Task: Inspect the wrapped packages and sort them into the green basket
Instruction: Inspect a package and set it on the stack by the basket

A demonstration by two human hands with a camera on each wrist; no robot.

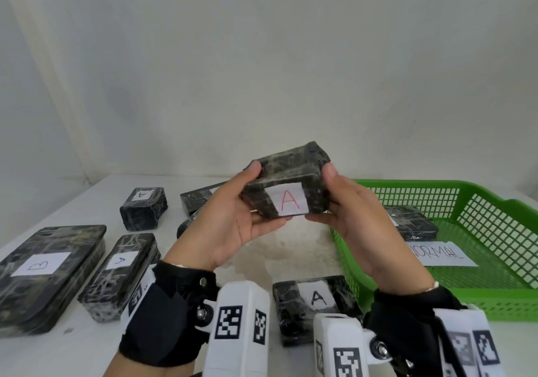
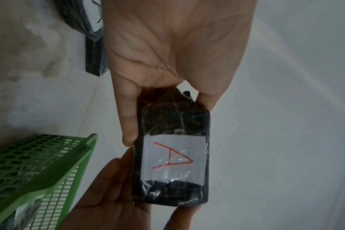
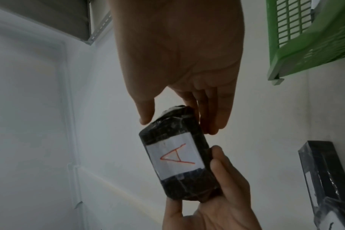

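**Red-A package held beside the basket**

The green plastic mesh basket (image 1: 480, 202) sits on the white tabletop (image 1: 291, 245). Left of it, above the tabletop, the left hand (image 1: 233, 219) and right hand (image 1: 358, 216) each grip an end of the black film-wrapped package labelled with a red A (image 1: 286, 184).

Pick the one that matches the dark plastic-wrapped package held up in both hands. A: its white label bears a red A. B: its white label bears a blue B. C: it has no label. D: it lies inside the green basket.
A: the dark plastic-wrapped package, held between the left hand and the right hand above the white table, shows a white label with a red A.
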